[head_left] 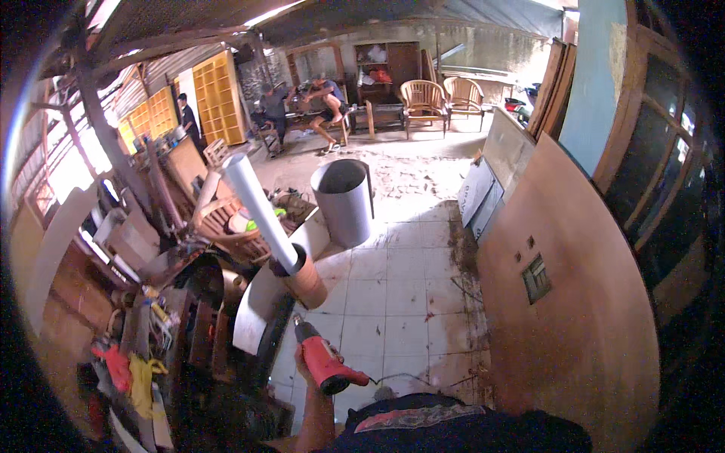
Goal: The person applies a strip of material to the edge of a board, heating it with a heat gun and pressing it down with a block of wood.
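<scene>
My left hand point(306, 361) grips a red heat gun point(331, 368) with a dark nozzle and a metal tip, its cord trailing toward the floor on the right. Just beyond the tool stands a brown cylinder point(307, 283) with a long white tube point(260, 211) rising from its dark top at a slant. A curved white sheet point(257, 317) is beside them at the left. Farther off, a grey rolled sheet point(351, 211) stands upright on the tiles. My right hand is out of view.
Piled boards, cloths and wooden furniture point(181, 325) crowd the left. A large brown panel point(566, 302) leans along the right. The tiled floor point(400, 287) runs between them. At the back, people point(328, 106) are beside wooden chairs point(423, 106) and yellow cabinets point(211, 98).
</scene>
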`<state>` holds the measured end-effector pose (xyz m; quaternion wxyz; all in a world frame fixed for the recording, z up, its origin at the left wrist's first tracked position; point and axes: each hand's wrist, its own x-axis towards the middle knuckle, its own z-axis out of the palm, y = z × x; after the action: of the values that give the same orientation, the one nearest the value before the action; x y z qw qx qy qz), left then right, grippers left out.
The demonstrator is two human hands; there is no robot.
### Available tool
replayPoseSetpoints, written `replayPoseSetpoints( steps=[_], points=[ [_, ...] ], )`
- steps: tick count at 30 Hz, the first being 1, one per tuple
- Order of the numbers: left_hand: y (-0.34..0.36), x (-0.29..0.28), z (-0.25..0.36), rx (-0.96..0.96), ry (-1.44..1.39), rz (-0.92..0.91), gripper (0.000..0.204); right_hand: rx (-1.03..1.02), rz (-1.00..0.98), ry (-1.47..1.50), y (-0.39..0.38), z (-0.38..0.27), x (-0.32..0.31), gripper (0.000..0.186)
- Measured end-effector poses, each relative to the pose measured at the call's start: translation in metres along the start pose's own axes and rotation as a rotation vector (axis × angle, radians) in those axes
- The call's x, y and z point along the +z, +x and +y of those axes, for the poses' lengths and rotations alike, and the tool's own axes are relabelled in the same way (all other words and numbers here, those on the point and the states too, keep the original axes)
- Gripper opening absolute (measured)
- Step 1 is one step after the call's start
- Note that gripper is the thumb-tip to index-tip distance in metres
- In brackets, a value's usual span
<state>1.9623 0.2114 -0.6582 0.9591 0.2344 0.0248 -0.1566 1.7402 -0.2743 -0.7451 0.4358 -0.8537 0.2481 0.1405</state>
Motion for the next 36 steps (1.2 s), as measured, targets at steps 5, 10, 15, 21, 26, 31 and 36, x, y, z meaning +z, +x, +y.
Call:
replayPoseSetpoints(
  steps=[5,10,15,21,26,31,36],
  points=[
    [0.162,0.053,-0.015,-0.222,-0.084,-0.036,0.089,0.215,0.074,0.161,0.098,0.012,-0.010,0.035],
    [0.322,0.069,-0.062,-0.413,-0.143,-0.303,0.095,0.369,0.090,0.266,0.215,0.021,-0.024,0.037],
    [0.459,0.079,-0.134,-0.401,-0.235,-0.116,0.095,0.381,0.098,0.277,0.370,0.000,-0.103,0.039],
    [0.632,0.155,-0.156,-0.500,-0.217,-0.247,0.095,0.027,0.200,0.219,0.615,-0.072,-0.228,0.043],
    [0.780,0.165,-0.167,-0.430,-0.242,-0.221,0.096,-0.339,0.244,0.317,0.810,-0.228,-0.321,0.046],
    [0.961,0.167,-0.183,-0.503,-0.300,-0.276,0.095,-0.347,0.126,0.461,0.899,-0.392,-0.364,0.052],
    [1.138,0.232,-0.196,-0.600,-0.272,-0.302,0.092,-0.247,0.088,0.295,0.969,-0.508,-0.418,0.054]
  ],
)
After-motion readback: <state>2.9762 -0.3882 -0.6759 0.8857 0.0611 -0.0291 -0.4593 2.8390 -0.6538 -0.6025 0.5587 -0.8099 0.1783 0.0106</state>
